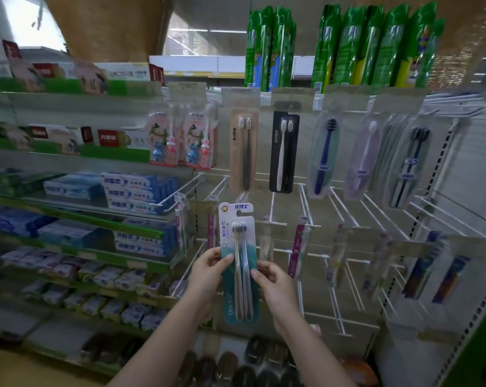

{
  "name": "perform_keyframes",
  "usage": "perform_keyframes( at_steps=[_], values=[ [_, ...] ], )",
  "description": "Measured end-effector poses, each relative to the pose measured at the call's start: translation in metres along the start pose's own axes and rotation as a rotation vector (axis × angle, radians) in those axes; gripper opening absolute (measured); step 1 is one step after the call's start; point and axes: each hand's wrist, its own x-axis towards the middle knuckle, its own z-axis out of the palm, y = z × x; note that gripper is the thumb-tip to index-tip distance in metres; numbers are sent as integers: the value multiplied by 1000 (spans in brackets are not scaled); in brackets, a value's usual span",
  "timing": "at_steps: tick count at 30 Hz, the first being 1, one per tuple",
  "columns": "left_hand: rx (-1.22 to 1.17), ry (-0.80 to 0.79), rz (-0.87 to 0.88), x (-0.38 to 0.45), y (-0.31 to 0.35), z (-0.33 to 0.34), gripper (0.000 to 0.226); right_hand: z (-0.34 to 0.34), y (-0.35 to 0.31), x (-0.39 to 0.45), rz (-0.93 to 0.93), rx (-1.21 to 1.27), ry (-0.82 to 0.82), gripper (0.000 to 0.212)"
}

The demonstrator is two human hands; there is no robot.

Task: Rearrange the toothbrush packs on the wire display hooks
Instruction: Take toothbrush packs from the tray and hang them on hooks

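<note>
Teal-and-white cardboard toothbrush pack is pinched upright at its edges by both hands, left and right. Its hang hole could miss the white wire hook, and the pack could fall.

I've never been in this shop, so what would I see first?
First, the teal toothbrush pack in the middle, held upright by the left hand and right hand. Behind it hang more packs, like the black pack, and tall green packs stand along the top.
</note>
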Motion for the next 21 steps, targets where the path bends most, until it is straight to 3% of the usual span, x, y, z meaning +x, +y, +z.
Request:
perform_keyframes(
  at_steps=[9,21],
  values=[
    [19,100,-36,-3,-23,-24,13,23,24,1,73,-48,-52,14],
    [-7,59,-27,25,-6,-5,14,12,7,28,70,-29,-9,12]
  ],
)
